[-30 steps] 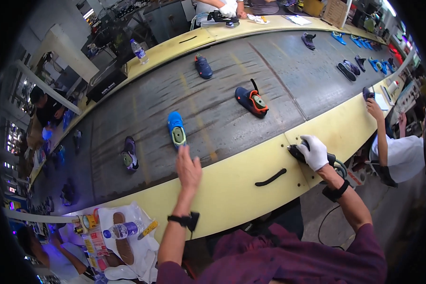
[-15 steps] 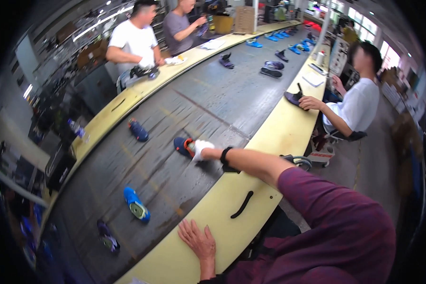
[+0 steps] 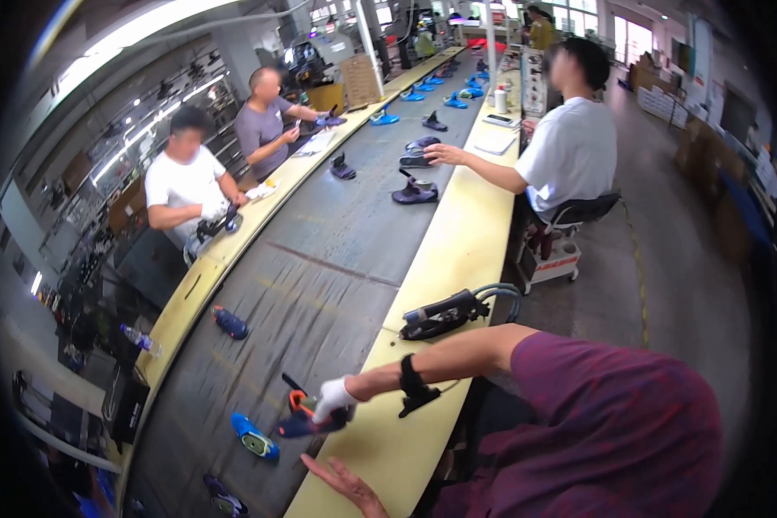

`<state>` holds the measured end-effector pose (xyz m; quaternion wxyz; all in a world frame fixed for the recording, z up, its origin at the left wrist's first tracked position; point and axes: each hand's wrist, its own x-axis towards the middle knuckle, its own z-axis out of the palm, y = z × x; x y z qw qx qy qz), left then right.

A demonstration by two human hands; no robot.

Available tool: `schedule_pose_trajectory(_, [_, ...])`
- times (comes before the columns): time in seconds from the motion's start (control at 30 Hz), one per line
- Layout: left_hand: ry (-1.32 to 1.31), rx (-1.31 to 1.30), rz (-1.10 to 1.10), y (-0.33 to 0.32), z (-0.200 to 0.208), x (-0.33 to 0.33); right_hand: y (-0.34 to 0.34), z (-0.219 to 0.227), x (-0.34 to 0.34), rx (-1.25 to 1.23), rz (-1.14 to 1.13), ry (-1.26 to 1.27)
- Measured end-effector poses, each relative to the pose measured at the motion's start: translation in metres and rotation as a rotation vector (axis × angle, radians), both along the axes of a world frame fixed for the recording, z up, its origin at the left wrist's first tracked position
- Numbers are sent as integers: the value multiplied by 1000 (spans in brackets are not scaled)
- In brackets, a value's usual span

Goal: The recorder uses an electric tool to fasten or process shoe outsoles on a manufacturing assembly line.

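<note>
My right hand [image 3: 334,399], in a white glove, is closed on a navy shoe [image 3: 298,426] with an orange collar. It holds the shoe at the near edge of the conveyor belt [image 3: 319,229]; whether the shoe touches the belt I cannot tell. A dark strip sticks up beside the collar. Bare and with fingers stretched out, my left hand [image 3: 347,483] is over the pale yellow ledge [image 3: 388,414], just below the shoe. To the left of the held shoe lies a blue shoe [image 3: 255,438] with its sole showing.
Another navy shoe [image 3: 230,323] and a purple one [image 3: 224,495] lie on the belt, with several more farther up. A black handheld tool [image 3: 445,315] with a hose rests on the ledge. One co-worker [image 3: 570,129] sits at right; two stand across the belt.
My right hand has brought the navy shoe toward me, close to my left hand. The view has shifted. The seated co-worker's hand is now off the dark shoe, which stands on the belt.
</note>
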<state>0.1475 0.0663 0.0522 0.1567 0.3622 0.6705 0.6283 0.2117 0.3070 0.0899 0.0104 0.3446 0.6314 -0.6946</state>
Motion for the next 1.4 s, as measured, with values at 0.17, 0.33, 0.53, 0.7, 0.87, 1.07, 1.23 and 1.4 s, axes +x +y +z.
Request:
schedule_pose_trajectory(0.17, [443,-334,-195,-26,-8,33,-93,-18,84,208,55,-41])
schedule_pose_trajectory(0.33, [211,-712,-309,-32,2,58,-140,-49,156,564,228,84])
schedule_pose_trajectory(0.53, [79,-393,-732,-28,-16,41,-120,-34,171,936,0,139])
schedule_pose_trajectory(0.7, [238,-535,-974,-1,24,13,-107,-35,174,871,219,53])
schedule_pose_trajectory(0.87, [144,-811,-995,16,5,-30,-103,-43,173,791,158,175])
schedule_pose_trajectory(1.07, [628,-836,-1011,22,51,4,-102,-52,179,712,128,248])
schedule_pose_trajectory(1.23, [716,-600,-863,14,43,13,-105,-49,180,775,119,275])
schedule_pose_trajectory(1.4, [621,-602,-868,18,37,13,-93,-48,179,728,209,310])
